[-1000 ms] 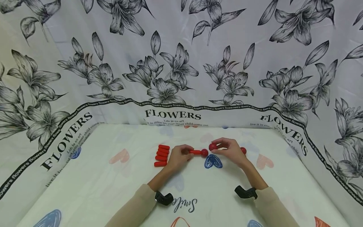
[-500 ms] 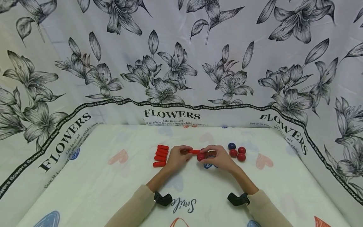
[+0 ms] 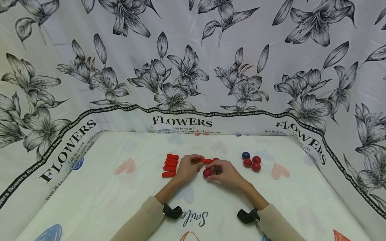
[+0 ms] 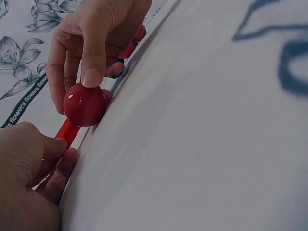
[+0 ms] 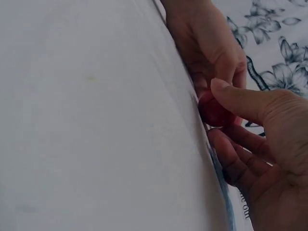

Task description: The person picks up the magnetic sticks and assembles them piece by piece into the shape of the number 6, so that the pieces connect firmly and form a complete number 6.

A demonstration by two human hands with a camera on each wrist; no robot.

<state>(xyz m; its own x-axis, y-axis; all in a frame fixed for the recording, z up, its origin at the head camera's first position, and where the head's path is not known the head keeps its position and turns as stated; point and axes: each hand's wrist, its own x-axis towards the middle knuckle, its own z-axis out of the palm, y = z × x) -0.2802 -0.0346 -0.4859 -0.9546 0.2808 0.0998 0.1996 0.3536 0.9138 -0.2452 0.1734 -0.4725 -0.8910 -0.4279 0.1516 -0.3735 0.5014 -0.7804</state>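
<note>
Between the thumb and fingers of my left hand point(image 3: 187, 170) is a red stick point(image 3: 206, 161), lying roughly level, with a red ball point(image 3: 215, 159) at its right end, partly hidden by the other hand. My right hand point(image 3: 230, 174) pinches another red ball point(image 3: 207, 173) just below the stick in the head view. In the left wrist view this ball point(image 4: 85, 105) covers part of the stick point(image 4: 68, 134). The right wrist view shows the thumb on the ball point(image 5: 216, 110); whether it touches the stick I cannot tell.
Several red sticks point(image 3: 169, 168) lie in a column left of my left hand. Right of my right hand are a blue ball point(image 3: 245, 155) and three red balls point(image 3: 256, 167) grouped on the patterned cloth point(image 3: 120, 201). A flowered curtain point(image 3: 193, 124) stands behind.
My right hand has moved left and toward the near side with its red ball, uncovering the group of balls at the right. My left hand has hardly moved and still holds the stick.
</note>
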